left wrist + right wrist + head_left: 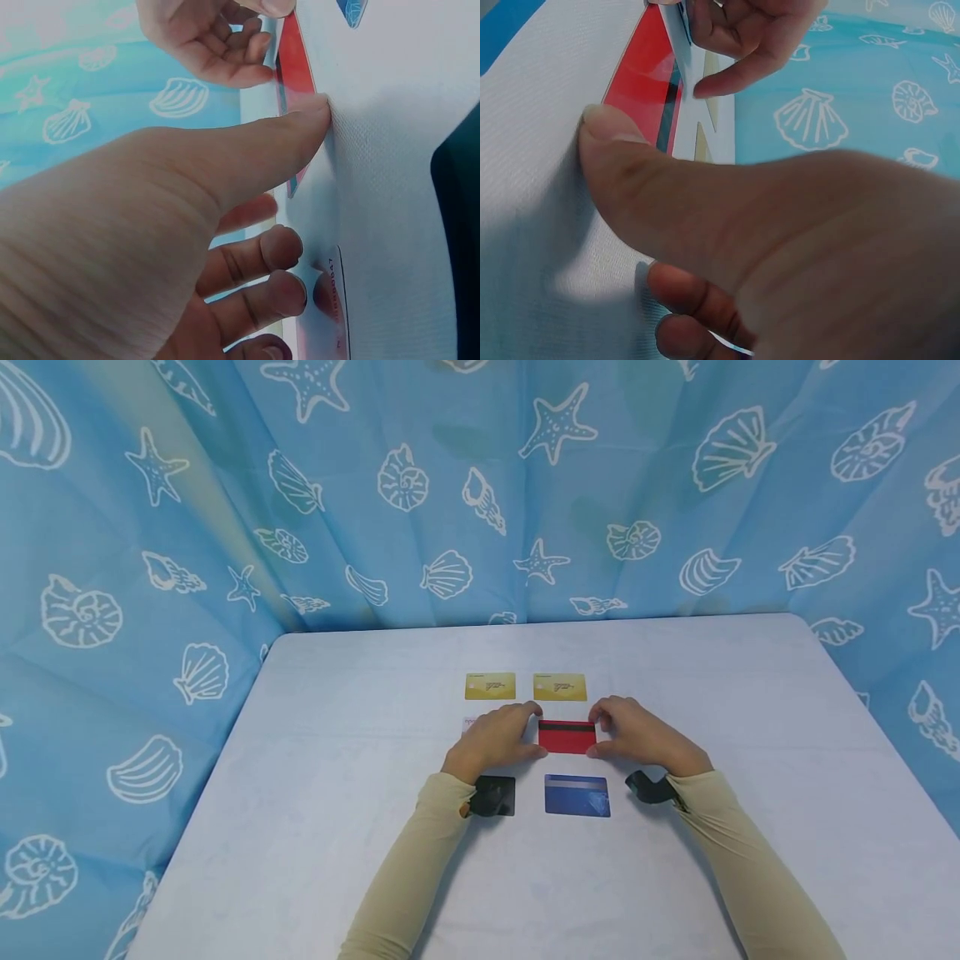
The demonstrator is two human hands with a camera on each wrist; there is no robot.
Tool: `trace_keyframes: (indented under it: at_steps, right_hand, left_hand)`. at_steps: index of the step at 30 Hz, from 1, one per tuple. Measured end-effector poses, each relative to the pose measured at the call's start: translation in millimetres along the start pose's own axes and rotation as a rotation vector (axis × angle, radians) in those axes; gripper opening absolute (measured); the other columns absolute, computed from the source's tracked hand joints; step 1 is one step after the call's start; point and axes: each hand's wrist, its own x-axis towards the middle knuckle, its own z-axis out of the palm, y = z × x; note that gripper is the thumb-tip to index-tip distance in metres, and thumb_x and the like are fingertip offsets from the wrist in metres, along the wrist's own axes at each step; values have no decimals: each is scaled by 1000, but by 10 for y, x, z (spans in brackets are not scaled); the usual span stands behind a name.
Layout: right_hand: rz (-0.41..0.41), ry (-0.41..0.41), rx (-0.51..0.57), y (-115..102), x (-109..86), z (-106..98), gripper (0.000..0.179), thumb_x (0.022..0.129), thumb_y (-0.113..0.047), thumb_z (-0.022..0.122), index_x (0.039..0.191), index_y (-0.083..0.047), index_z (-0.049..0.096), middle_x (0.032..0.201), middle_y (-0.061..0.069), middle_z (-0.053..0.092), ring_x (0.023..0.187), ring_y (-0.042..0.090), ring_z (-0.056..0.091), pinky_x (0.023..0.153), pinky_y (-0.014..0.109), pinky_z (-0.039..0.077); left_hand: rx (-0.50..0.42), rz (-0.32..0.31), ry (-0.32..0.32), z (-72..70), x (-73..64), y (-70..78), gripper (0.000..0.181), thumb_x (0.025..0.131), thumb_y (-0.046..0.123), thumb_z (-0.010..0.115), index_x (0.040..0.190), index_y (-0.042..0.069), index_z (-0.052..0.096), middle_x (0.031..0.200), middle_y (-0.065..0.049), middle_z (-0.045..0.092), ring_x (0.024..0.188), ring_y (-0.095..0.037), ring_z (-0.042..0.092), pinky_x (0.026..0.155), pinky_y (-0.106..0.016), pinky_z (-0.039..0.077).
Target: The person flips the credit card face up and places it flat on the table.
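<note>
A red card (567, 742) with a dark stripe lies flat on the white table between both hands. My left hand (498, 739) holds its left end, index finger at the far corner and thumb at the near one. On the right end, my right hand (637, 735) spans the card the same way with thumb and index finger. In the right wrist view, the right thumb (619, 135) presses at the card's near corner. A whitish card (468, 723) is mostly hidden under the left hand; printed red digits show on it in the left wrist view.
Two gold cards (491, 686) (559, 687) lie side by side beyond the hands. Nearer are a blue card (577, 802) and a black card (509, 797), partly covered by the left wrist camera. A blue shell-patterned curtain (450, 510) hangs behind the table (360, 693).
</note>
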Motion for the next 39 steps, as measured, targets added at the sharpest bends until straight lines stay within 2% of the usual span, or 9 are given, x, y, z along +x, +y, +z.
trace_keyframes:
  at_steps: [8,17,24,39]
  right_hand:
    - [-5,4,9,4,14,14,54,79,-20,90,119,-1,60,101,10,59,100,25,53,82,32,52]
    - [27,-13,2,-3,0,5,62,78,-24,91,127,-2,59,107,12,59,106,27,51,83,34,54]
    - [18,-18,-3,-6,-5,2,62,76,-24,92,125,-3,59,106,10,58,108,27,50,85,35,55]
    - [-5,9,5,-32,-39,-54,63,77,-24,92,127,-3,60,106,10,59,106,27,49,81,33,51]
  left_hand:
    - [4,18,-4,-1,4,2,60,90,38,79,143,18,57,131,1,69,112,-14,62,104,-37,54]
    - [28,-8,-2,-12,3,13,59,90,40,79,141,19,57,127,1,69,107,-14,61,97,-36,54]
    - [56,7,5,-4,7,7,58,92,40,78,141,18,57,124,1,70,103,-14,62,94,-34,54]
    - [87,13,-5,-8,9,3,59,94,39,76,145,18,56,132,0,69,110,-15,62,101,-36,54]
